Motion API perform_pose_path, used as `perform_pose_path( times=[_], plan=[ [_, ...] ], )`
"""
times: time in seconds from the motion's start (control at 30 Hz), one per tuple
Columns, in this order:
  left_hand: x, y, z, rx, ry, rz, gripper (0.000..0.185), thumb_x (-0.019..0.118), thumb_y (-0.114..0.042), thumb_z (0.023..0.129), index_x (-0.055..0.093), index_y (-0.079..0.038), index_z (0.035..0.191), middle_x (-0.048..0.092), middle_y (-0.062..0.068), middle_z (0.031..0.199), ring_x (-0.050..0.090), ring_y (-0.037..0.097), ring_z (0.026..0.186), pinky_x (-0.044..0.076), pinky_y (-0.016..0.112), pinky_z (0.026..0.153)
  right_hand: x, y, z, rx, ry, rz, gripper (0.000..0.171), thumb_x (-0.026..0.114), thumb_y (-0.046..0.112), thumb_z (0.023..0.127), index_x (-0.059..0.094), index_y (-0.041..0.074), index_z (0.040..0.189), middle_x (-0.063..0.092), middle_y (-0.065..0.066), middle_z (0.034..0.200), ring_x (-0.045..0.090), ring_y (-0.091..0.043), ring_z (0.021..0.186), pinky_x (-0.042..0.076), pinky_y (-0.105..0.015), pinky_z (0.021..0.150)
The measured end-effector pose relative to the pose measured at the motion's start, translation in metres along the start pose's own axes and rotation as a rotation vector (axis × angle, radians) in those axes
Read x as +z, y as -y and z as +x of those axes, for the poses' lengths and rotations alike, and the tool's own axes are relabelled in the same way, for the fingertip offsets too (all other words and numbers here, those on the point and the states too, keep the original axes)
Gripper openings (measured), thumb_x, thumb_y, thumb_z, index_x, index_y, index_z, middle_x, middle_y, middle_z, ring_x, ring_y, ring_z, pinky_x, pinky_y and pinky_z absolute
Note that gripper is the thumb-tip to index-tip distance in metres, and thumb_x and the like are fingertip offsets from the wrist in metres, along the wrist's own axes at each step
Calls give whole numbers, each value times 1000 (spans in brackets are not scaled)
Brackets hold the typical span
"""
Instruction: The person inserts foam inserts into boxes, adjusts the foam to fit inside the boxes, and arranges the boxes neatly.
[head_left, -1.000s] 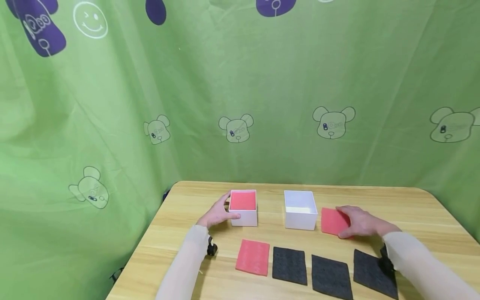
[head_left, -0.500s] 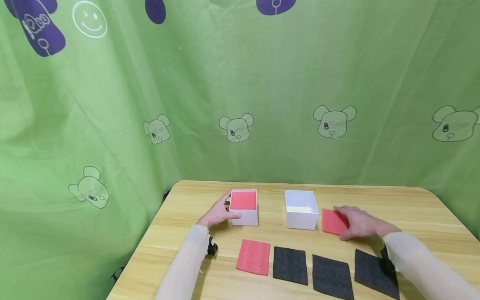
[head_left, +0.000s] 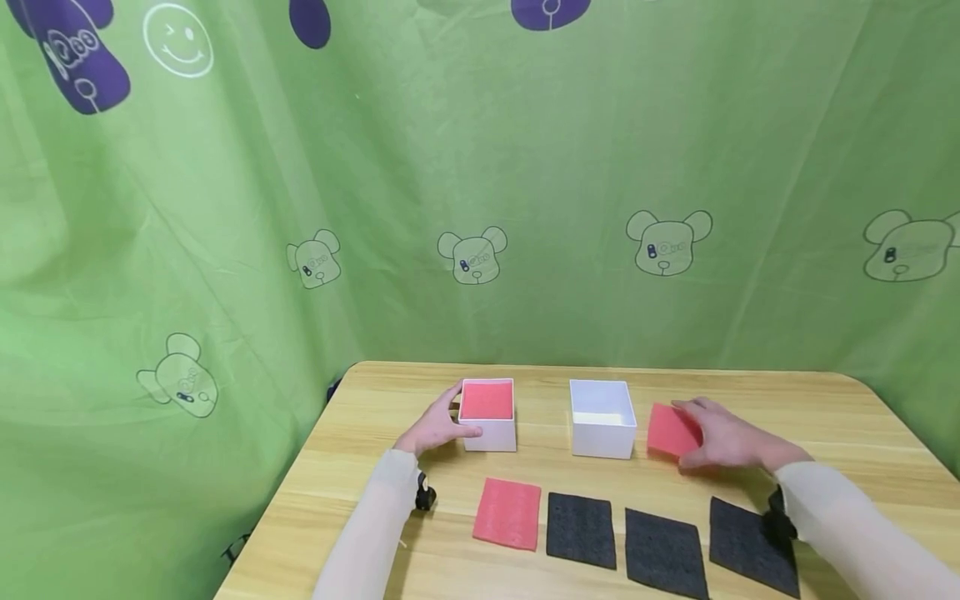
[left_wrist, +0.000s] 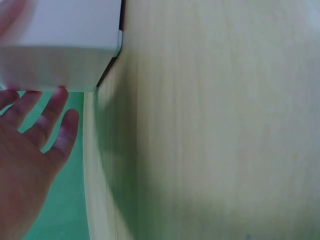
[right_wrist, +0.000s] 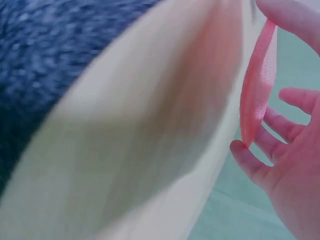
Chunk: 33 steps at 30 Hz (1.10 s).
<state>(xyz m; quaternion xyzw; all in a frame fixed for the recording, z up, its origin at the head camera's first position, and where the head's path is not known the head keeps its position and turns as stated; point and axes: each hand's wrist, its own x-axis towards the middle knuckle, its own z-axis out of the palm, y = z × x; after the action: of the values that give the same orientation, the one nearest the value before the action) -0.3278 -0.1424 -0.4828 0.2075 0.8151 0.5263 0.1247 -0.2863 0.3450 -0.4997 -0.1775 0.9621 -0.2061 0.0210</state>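
On the left, a white square box [head_left: 489, 436] holds a red foam sheet [head_left: 486, 401] near its rim. My left hand [head_left: 430, 427] grips this box, thumb at the front and fingers along its left side. In the left wrist view, fingertips meet the wall of the box [left_wrist: 60, 65]. My right hand [head_left: 726, 437] pinches another red foam sheet [head_left: 669, 429] by its edges, raised at a tilt off the table. In the right wrist view, that sheet [right_wrist: 257, 85] bows slightly between thumb and fingers, with its shadow on the wood below.
A second white box [head_left: 602, 442], with no sheet showing inside, stands between the hands. Along the front lie a red sheet [head_left: 507, 513] and black sheets [head_left: 581, 531], the rightmost partly under my right wrist. A green curtain [head_left: 555, 167] hangs behind the wooden table [head_left: 420, 379].
My right hand has lifted the red foam sheet from flat on the table to a tilted position slightly above it. The left hand stays at the left box.
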Motion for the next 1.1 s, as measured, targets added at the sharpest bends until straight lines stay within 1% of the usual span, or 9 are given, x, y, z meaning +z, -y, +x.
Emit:
perform_pose_path(
  times=[0.13, 0.27, 0.33, 0.4, 0.5, 0.63, 0.83, 0.93, 1.1],
  plan=[
    [0, 0, -1, 4, 1, -7, 102, 80, -12, 74, 14, -3, 151, 39, 18, 141, 44, 35, 123, 40, 44, 100, -11, 5, -3, -25, -50, -24, 102, 84, 41, 63, 36, -7, 139, 45, -27, 126, 49, -31, 97, 47, -38, 68],
    [1, -1, -2, 2, 3, -6, 102, 80, -11, 75, 13, -2, 151, 36, 19, 144, 42, 36, 124, 39, 46, 101, -23, 10, -4, -56, -76, -64, 99, 82, 41, 66, 37, -11, 136, 44, -32, 128, 49, -39, 104, 48, -48, 76],
    [2, -2, -2, 1, 2, -5, 101, 80, -11, 75, 13, -2, 151, 35, 19, 144, 42, 36, 124, 39, 46, 101, -28, 14, -4, -70, -89, -74, 98, 82, 42, 67, 37, -12, 136, 43, -32, 129, 49, -41, 105, 49, -50, 77],
    [2, -3, -3, -2, -2, -5, 101, 80, -11, 75, 13, -3, 151, 36, 19, 144, 42, 36, 124, 39, 45, 101, -33, 19, -3, -93, -105, -65, 98, 82, 42, 67, 38, -12, 135, 45, -31, 126, 50, -40, 103, 50, -49, 75],
    [1, -3, -2, -9, -4, -1, 102, 80, -12, 75, 13, -4, 151, 36, 18, 144, 42, 36, 124, 38, 45, 102, -39, 27, 0, -109, -122, -52, 97, 83, 42, 67, 39, -12, 135, 47, -27, 123, 52, -34, 97, 50, -39, 68],
    [1, -2, -1, -13, -10, 6, 103, 81, -13, 74, 13, -6, 151, 33, 17, 146, 41, 35, 126, 37, 45, 103, -43, 39, 5, -112, -126, -59, 97, 82, 43, 68, 39, -10, 137, 46, -26, 127, 51, -34, 101, 49, -37, 69],
    [1, -2, -1, -1, -15, 6, 102, 81, -12, 74, 14, -3, 151, 36, 17, 144, 43, 34, 124, 39, 45, 101, -43, 58, 15, -132, -124, -67, 97, 80, 48, 69, 39, -8, 138, 46, -25, 130, 50, -35, 106, 50, -42, 75],
    [0, -3, -2, -2, -16, 14, 102, 81, -12, 74, 14, -4, 151, 37, 16, 143, 44, 33, 124, 40, 44, 101, -44, 70, 21, -148, -119, -65, 95, 80, 44, 70, 39, -8, 138, 43, -26, 133, 48, -36, 110, 50, -45, 79],
    [0, -3, -1, -1, -11, 12, 101, 80, -10, 74, 15, -5, 151, 38, 15, 143, 44, 33, 123, 41, 43, 100, -45, 91, 33, -178, -116, -49, 92, 82, 39, 70, 40, -8, 138, 43, -25, 134, 45, -36, 113, 49, -47, 82]
  ],
)
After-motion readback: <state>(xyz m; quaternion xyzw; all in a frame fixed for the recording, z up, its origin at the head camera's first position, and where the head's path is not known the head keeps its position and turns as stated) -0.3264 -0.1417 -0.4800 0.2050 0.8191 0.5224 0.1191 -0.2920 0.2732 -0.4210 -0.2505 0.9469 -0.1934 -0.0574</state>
